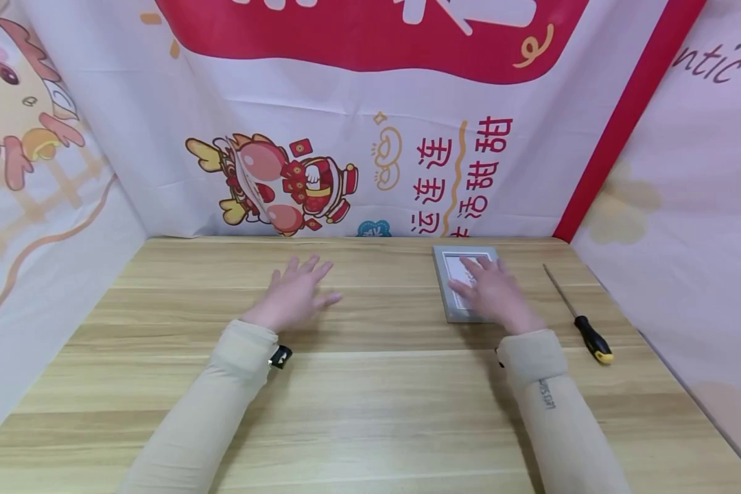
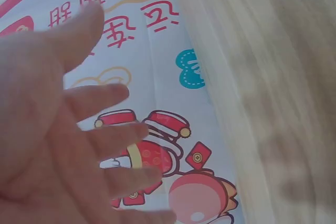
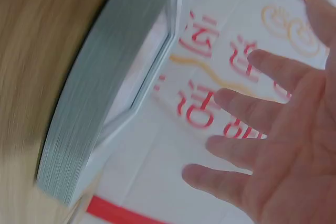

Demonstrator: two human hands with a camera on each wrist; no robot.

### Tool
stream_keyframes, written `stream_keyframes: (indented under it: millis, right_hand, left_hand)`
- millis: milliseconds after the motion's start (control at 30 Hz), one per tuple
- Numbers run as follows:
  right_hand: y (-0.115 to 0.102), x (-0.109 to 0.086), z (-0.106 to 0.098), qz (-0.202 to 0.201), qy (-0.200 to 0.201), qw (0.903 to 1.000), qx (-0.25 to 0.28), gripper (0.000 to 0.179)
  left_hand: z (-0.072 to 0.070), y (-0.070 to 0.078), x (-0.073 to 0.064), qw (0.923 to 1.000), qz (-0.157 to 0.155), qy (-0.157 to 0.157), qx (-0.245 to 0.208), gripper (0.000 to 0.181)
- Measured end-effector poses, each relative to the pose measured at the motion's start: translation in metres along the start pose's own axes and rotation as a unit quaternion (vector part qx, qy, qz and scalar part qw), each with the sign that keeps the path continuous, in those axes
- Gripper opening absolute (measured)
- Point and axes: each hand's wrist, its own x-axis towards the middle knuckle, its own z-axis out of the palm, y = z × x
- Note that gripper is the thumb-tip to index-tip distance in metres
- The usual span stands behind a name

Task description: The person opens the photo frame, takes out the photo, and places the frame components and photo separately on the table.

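Observation:
A grey picture frame (image 1: 441,288) with a white mat lies flat toward the back right of the wooden table. Over it hovers my right hand (image 1: 497,295), fingers spread, hiding part of the picture. In the right wrist view, a gap shows between the spread right fingers (image 3: 236,108) and the thick grey edge of the picture frame (image 3: 100,87). My left hand (image 1: 290,295) is held above the bare wood left of the middle, its fingers fanned out. Seen from the left wrist, the left hand (image 2: 47,129) has nothing in it.
To the right of the picture frame lies a screwdriver (image 1: 583,329) with a black and yellow handle, its shaft pointing to the back. A printed cloth (image 1: 346,96) hangs along the table's back edge. More printed cloth (image 1: 704,206) borders both sides.

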Motion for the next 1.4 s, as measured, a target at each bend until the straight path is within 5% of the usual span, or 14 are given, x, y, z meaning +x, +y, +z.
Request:
stream_keyframes:
  millis: [267, 467, 600, 1100, 1400]
  right_hand:
    - [0.043, -0.005, -0.016, 0.156, -0.007, 0.9845, 0.080, 0.062]
    - [0.060, -0.006, -0.012, 0.201, -0.014, 0.9757, 0.086, 0.052]
    - [0.064, -0.007, -0.010, 0.230, -0.032, 0.9673, 0.103, 0.049]
    - [0.070, -0.010, -0.006, 0.204, -0.052, 0.9758, 0.058, 0.036]
    - [0.069, -0.012, -0.006, 0.234, -0.075, 0.9665, 0.075, 0.027]
  left_hand:
    - [-0.007, 0.005, -0.001, 0.9902, 0.034, 0.120, -0.063, 0.037]
    - [-0.011, 0.007, -0.002, 0.9762, 0.064, 0.193, -0.075, 0.027]
    - [-0.010, 0.006, -0.002, 0.9787, 0.057, 0.183, -0.074, 0.024]
    - [-0.008, 0.005, 0.001, 0.9884, 0.025, 0.132, -0.071, 0.022]
    - [-0.007, 0.005, -0.001, 0.9907, 0.015, 0.113, -0.074, 0.021]
